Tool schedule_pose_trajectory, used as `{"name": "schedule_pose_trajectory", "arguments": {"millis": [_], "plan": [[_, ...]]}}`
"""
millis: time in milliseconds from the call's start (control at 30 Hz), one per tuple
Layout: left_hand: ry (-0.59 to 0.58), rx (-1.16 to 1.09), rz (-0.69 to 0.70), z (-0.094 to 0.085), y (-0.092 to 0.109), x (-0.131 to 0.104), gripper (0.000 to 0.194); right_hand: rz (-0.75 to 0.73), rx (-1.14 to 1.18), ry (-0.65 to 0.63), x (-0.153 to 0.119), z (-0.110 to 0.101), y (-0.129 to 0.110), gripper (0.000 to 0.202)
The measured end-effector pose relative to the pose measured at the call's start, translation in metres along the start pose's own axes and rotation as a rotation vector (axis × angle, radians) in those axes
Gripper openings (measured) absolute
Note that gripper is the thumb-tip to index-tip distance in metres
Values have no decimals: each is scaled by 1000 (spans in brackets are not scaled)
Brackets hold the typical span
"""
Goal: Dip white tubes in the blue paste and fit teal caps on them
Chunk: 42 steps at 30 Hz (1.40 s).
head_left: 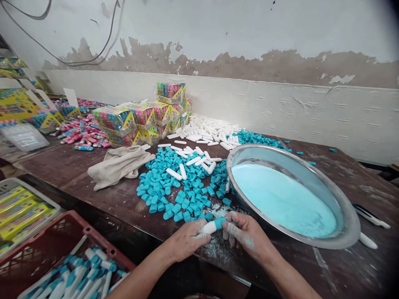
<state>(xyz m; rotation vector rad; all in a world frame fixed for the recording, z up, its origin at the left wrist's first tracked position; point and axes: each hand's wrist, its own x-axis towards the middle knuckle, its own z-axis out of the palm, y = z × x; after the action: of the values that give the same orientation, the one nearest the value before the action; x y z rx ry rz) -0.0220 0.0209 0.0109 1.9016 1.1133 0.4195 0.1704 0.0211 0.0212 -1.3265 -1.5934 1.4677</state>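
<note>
My left hand [188, 241] grips the white body of a small tube [209, 227] near the table's front edge. The fingers of my right hand [245, 232] pinch the tube's blue cap at its right end; pale powder coats these fingers. Just beyond my hands lies a heap of loose blue caps [187, 195], with white tubes [173, 174] scattered on its top. To the right, a metal basin [352, 228] holds light blue powder [280, 199].
At lower left a red crate [67, 220] holds capped tubes, beside a white basket [51, 202] of yellow boxes. A cloth [120, 164], stacked packs [143, 116] and pink tubes [89, 128] lie behind. A knife-like tool [370, 216] rests right of the basin.
</note>
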Motion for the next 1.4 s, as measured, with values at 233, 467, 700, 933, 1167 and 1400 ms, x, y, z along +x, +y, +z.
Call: {"name": "schedule_pose_trajectory", "arguments": {"millis": [233, 467, 700, 933, 1167, 1400], "plan": [[-7, 376, -74, 6, 2, 8, 34, 96, -42, -184, -3, -8, -1, 21], [-63, 649, -39, 11, 9, 18, 20, 169, -1, -206, -7, -7, -10, 12], [-90, 653, -47, 11, 18, 22, 18, 206, -111, -26, -6, 5, -5, 10], [-107, 669, -60, 15, 12, 24, 20, 122, -384, 39, -4, 9, -1, 12], [-9, 634, -82, 15, 6, 18, 20, -32, -407, 56, -6, 14, 11, 10], [99, 586, -131, 9, -8, 5, 17, -113, -310, -5, 4, 23, 0, 13]]}}
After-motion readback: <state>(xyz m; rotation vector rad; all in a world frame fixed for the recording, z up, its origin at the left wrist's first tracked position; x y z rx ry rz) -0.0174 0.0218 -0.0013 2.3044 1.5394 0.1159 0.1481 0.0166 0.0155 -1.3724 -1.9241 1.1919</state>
